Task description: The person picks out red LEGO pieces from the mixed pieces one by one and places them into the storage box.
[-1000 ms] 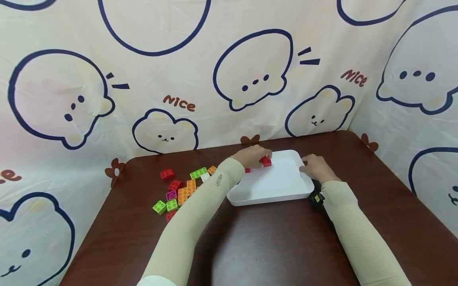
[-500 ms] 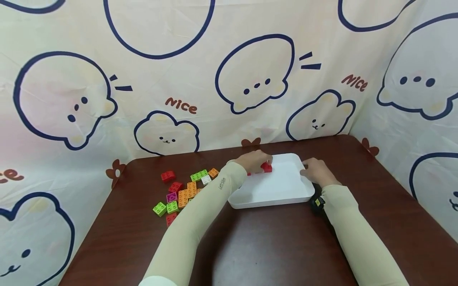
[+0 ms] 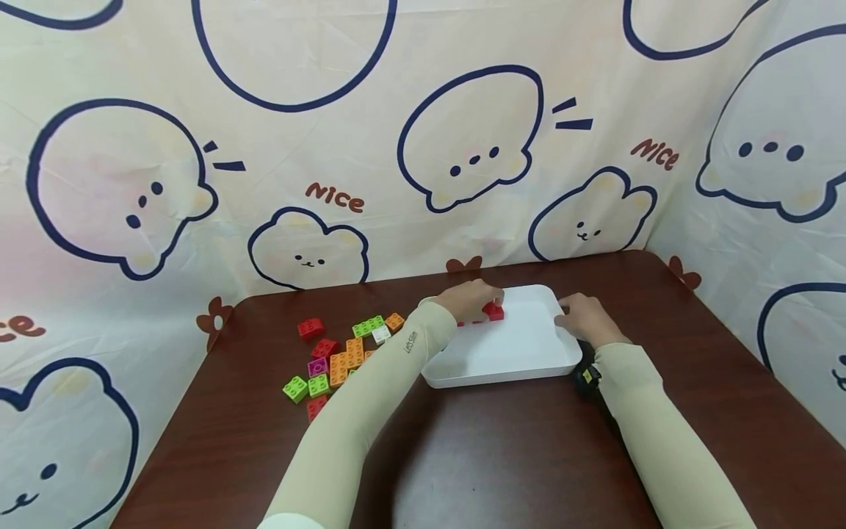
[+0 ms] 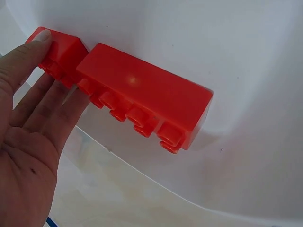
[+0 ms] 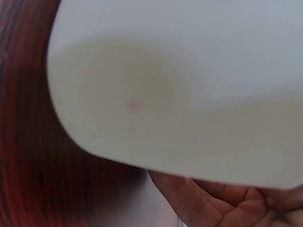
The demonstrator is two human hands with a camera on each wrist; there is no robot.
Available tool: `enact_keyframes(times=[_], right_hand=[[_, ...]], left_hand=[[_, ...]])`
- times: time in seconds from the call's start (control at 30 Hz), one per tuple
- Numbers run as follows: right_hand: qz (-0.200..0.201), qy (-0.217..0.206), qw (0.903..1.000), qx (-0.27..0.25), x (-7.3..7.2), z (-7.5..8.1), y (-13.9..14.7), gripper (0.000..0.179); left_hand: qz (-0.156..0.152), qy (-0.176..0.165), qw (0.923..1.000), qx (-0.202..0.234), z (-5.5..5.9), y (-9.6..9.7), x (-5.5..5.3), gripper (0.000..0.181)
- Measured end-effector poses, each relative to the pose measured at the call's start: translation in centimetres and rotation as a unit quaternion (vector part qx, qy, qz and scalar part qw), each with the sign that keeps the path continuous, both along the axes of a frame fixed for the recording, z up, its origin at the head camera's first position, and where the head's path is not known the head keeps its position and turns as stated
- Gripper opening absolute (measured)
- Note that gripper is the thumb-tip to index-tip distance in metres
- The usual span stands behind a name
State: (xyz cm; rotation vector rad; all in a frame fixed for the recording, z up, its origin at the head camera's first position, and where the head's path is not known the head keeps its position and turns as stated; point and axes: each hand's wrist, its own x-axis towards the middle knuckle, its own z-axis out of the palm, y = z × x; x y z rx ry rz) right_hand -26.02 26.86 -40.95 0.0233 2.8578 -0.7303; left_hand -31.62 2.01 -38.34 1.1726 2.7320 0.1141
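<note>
In the left wrist view, my left hand (image 4: 33, 123) pinches a small red building brick (image 4: 64, 49), thumb on its smooth face and fingers at the studded side. Against its end lies a longer red brick (image 4: 147, 87), resting on its side with studs facing the hand. Both are in a white tray (image 3: 515, 356); from the head, my left hand (image 3: 468, 300) partly hides them. At the tray's right edge, my right hand (image 3: 590, 321) grips the rim. The right wrist view shows part of that hand (image 5: 222, 203) beneath the blurred tray edge (image 5: 213, 172).
Left of the tray, loose bricks lie on the brown table (image 3: 476, 455): red (image 3: 310, 328), lime (image 3: 295, 389), orange (image 3: 338, 369), purple (image 3: 318, 366) and white (image 3: 381, 334). My left sleeve (image 3: 370, 404) crosses over some. A printed curtain (image 3: 423, 242) stands behind the table.
The head view has shifted slightly, moving the scene a little lower in the picture. My left hand stays on the red brick and my right hand on the tray rim, both nearly still.
</note>
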Motion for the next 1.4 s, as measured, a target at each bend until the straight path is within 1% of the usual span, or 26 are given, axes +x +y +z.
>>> enact_keyframes(times=[0.13,0.27,0.4,0.53,0.63,0.77,0.9,1.0,1.17,1.4], right_hand=[[-0.003,-0.007,1.0,0.0,-0.1,0.0,0.0,0.05],[-0.006,-0.016,0.9999,0.0,-0.2,0.0,0.0,0.051],[-0.005,-0.018,0.9998,0.001,-0.1,0.1,0.0,0.052],[-0.003,-0.014,0.9999,0.0,0.0,0.1,-0.2,0.051],[-0.001,-0.014,0.9999,0.0,0.0,0.1,-0.3,0.052],[0.002,-0.011,0.9999,0.002,0.1,0.1,-0.2,0.052],[0.004,-0.007,1.0,0.004,0.1,0.1,0.0,0.051],[0.004,-0.005,1.0,0.007,0.1,0.1,0.1,0.051],[0.006,-0.007,0.9999,0.008,0.0,0.1,0.0,0.051],[0.006,-0.016,0.9998,0.009,0.1,0.4,-0.1,0.053]], left_hand=[[0.001,0.011,0.9999,-0.007,-0.2,0.0,-0.1,0.04],[-0.006,0.024,0.9997,-0.008,-0.2,0.0,0.0,0.042],[-0.006,0.02,0.9998,-0.007,0.2,0.0,0.1,0.044],[0.02,-0.001,0.9998,-0.003,0.6,-0.3,0.3,0.05],[0.043,-0.017,0.9989,0.006,1.0,-0.5,0.3,0.051],[0.05,-0.018,0.9985,0.012,1.8,-0.9,0.7,0.05],[0.041,0.01,0.9991,0.002,2.7,-1.2,1.4,0.052],[0.035,0.026,0.9991,0.004,3.2,-1.4,1.6,0.052],[0.039,0.041,0.9982,0.02,3.9,-2.4,1.6,0.049],[0.05,0.071,0.9955,0.037,4.9,-4.7,1.5,0.042]])
